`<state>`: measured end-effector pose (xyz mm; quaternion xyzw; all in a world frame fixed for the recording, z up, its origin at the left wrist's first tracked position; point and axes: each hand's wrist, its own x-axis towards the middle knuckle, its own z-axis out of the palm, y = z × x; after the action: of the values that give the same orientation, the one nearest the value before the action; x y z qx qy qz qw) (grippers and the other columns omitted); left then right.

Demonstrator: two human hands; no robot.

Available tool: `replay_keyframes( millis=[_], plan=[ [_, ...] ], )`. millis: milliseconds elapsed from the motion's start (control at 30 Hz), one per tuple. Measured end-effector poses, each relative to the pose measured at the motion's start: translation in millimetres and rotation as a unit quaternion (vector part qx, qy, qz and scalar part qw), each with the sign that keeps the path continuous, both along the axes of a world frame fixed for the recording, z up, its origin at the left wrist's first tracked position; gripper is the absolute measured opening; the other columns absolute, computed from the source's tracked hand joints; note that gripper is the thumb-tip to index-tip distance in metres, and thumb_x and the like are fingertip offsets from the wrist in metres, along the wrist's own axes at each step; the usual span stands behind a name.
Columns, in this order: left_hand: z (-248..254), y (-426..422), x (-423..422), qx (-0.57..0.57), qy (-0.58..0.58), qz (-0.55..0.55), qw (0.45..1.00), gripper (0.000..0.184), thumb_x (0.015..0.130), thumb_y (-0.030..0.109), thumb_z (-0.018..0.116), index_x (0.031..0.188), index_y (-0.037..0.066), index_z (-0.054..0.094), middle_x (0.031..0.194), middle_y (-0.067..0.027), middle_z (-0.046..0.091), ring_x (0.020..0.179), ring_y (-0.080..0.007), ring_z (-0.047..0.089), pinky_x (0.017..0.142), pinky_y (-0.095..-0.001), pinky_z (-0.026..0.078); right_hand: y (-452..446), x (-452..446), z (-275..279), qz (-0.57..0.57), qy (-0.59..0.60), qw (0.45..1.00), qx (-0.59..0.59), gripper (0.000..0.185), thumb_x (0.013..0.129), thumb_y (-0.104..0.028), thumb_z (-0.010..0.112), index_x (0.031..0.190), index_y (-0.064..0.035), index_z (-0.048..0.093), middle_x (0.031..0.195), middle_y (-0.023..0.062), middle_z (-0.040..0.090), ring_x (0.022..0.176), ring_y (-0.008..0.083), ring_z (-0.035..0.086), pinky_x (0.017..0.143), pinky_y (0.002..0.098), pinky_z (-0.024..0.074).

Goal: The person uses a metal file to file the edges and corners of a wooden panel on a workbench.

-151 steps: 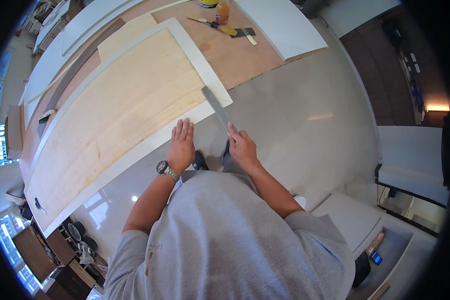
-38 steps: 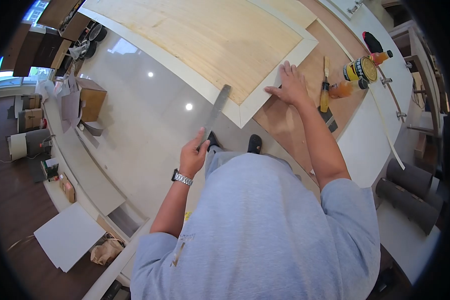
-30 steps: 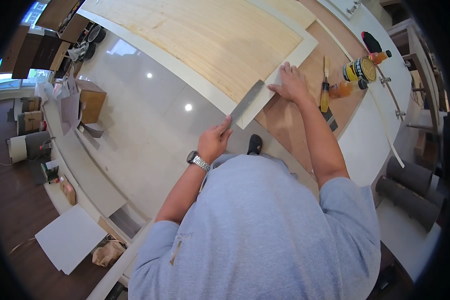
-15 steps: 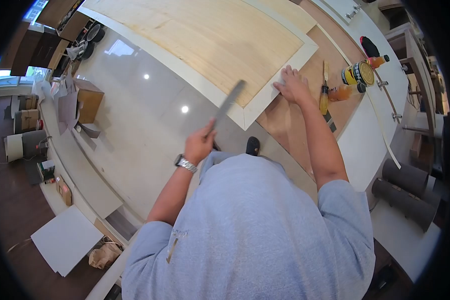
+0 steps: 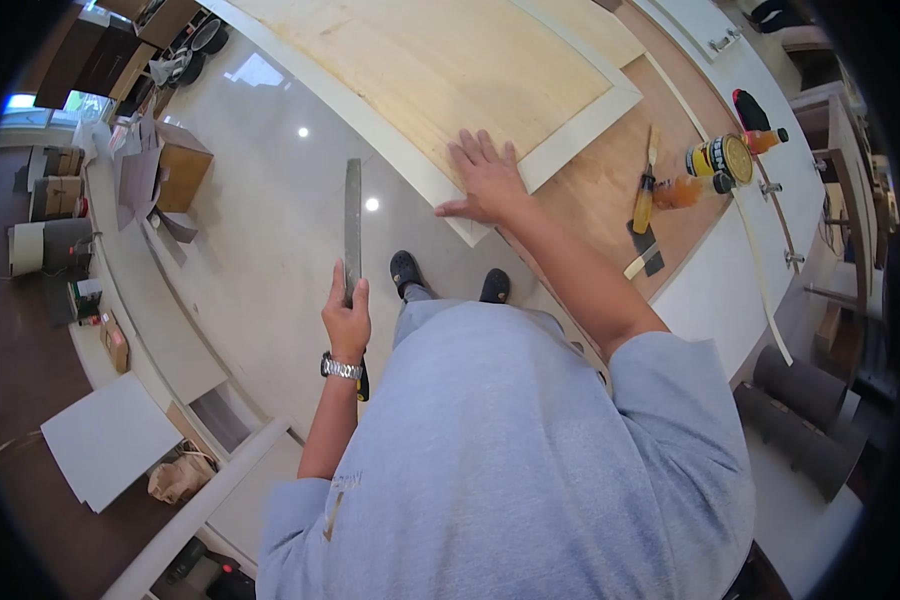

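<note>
My left hand (image 5: pixel 347 328), a watch on its wrist, is closed around a long flat metal file (image 5: pixel 353 215). The blade points away from me over the floor, apart from the panel; part of a black and yellow handle shows beside the wrist. My right hand (image 5: pixel 488 185) lies flat with spread fingers on the near corner of a wooden panel (image 5: pixel 420 70). A pale border strip (image 5: pixel 585 128) frames this panel, and the palm covers part of it at the corner.
Right of the panel, a chisel-like tool with a yellow handle (image 5: pixel 643 205), a dark scraper (image 5: pixel 647 245), a yellow can (image 5: pixel 718 160) and orange bottles (image 5: pixel 685 190) rest on brown board (image 5: pixel 590 190). Across the glossy floor (image 5: pixel 260 180) stands an opened cardboard box (image 5: pixel 182 170).
My left hand has drawn the file left and back, away from the panel's edge. My right hand has shifted left from the side border onto the near corner.
</note>
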<state>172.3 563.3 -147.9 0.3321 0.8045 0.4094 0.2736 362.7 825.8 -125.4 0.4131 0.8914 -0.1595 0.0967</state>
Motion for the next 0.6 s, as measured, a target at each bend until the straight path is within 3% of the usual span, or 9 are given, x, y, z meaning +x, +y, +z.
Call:
replay_keyframes(
  millis=[67, 100, 233, 400, 533, 600],
  plan=[
    [-19.1, -18.7, 13.9, 0.052, 0.012, -0.009, 0.999, 0.057, 0.097, 0.016, 0.066, 0.15, 0.008, 0.045, 0.07, 0.0065, 0.05, 0.057, -0.002, 0.04, 0.049, -0.0224, 0.036, -8.0, 15.9, 0.2, 0.008, 0.007, 1.0, -0.013, 0.119, 0.07, -0.077, 0.068, 0.159, -0.0127, 0.022, 0.167, 0.0121, 0.01, 0.154, 0.0341, 0.007, 0.12, 0.062, 0.0112],
    [-10.6, -22.5, 22.8, 0.027, 0.0, -0.012, 1.0, 0.056, 0.097, 0.015, 0.066, 0.149, 0.006, 0.046, 0.079, 0.0005, 0.063, 0.064, -0.0042, 0.052, 0.057, -0.0231, 0.045, -11.6, 22.4, 0.5, 0.012, 0.011, 1.0, -0.019, 0.122, 0.066, -0.076, 0.072, 0.159, -0.0127, 0.022, 0.167, 0.012, 0.01, 0.154, 0.0341, 0.007, 0.12, 0.0622, 0.0109],
    [-10.9, -23.5, 49.9, 0.051, 0.02, -0.051, 0.997, 0.056, 0.094, 0.016, 0.068, 0.145, 0.003, 0.049, 0.112, -0.0202, 0.073, 0.093, -0.0176, 0.07, 0.084, -0.0311, 0.054, -17.2, 38.0, 0.7, 0.01, 0.02, 0.999, -0.041, 0.126, 0.062, -0.071, 0.078, 0.159, -0.0141, 0.021, 0.168, 0.0109, 0.01, 0.154, 0.0338, 0.006, 0.12, 0.0635, 0.0099],
    [-5.8, -11.1, 66.6, 0.033, 0.023, -0.111, 0.993, 0.052, 0.093, 0.016, 0.069, 0.142, 0.01, 0.055, 0.095, -0.0172, 0.074, 0.08, -0.0171, 0.069, 0.074, -0.0307, 0.054, -7.4, 62.0, 5.2, 0.024, -0.008, 0.999, -0.026, 0.125, 0.06, -0.07, 0.079, 0.159, -0.0157, 0.024, 0.167, 0.0122, 0.011, 0.154, 0.0347, 0.008, 0.119, 0.0633, 0.0108],
    [-15.1, -4.7, 64.1, 0.024, 0.076, -0.175, 0.981, 0.05, 0.091, 0.02, 0.071, 0.139, 0.017, 0.059, 0.081, -0.014, 0.07, 0.067, -0.023, 0.065, 0.065, -0.0338, 0.052, 32.3, 97.0, 0.1, -0.068, 0.003, 0.998, -0.007, 0.113, 0.069, -0.068, 0.074, 0.157, -0.0142, 0.029, 0.166, 0.0148, 0.016, 0.153, 0.0375, 0.013, 0.119, 0.0634, 0.0139],
    [-13.9, 2.2, 65.3, -0.011, 0.106, -0.211, 0.972, 0.05, 0.093, 0.02, 0.07, 0.141, 0.015, 0.057, 0.087, -0.0153, 0.072, 0.073, -0.023, 0.068, 0.069, -0.034, 0.053, 50.2, 110.7, -12.9, -0.114, -0.002, 0.993, 0.035, 0.102, 0.078, -0.066, 0.069, 0.156, -0.013, 0.03, 0.165, 0.0161, 0.019, 0.152, 0.039, 0.016, 0.118, 0.0636, 0.0161]
  ],
)
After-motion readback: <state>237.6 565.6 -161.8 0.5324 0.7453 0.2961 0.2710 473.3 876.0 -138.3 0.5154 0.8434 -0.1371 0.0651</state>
